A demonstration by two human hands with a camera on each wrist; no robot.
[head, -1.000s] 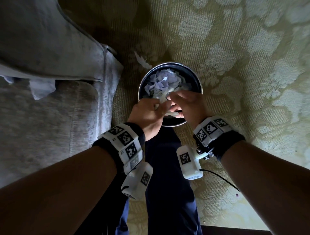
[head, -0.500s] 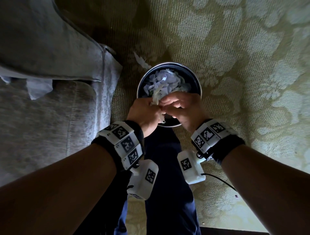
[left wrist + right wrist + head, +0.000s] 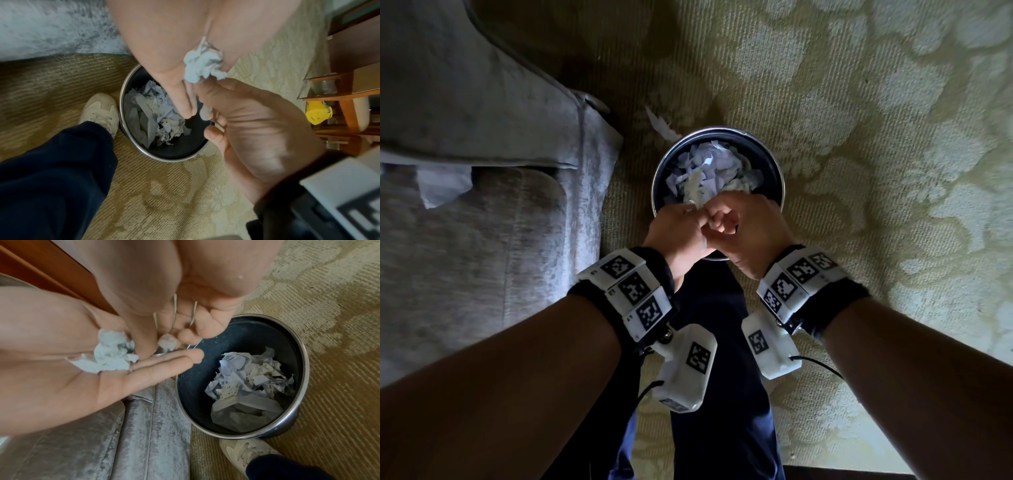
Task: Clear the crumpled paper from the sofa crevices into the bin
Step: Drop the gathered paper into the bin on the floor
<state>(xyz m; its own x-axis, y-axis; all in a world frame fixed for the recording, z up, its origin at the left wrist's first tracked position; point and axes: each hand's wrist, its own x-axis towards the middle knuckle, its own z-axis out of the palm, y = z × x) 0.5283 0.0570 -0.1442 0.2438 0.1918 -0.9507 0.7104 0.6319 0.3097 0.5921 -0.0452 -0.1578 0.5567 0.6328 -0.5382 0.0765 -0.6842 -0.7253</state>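
Over the bin, the left hand cups a paper wad on nearly straight fingers while the right hand pinches a scrap; best keep both above the rim, then brush everything straight down.

Above a round dark bin, a crumpled wad of pale paper lies on the straight fingers of the left hand, and the right hand pinches a smaller scrap. Crumpled paper fills the bin, which stands on the carpet beside the grey sofa and a shoe.
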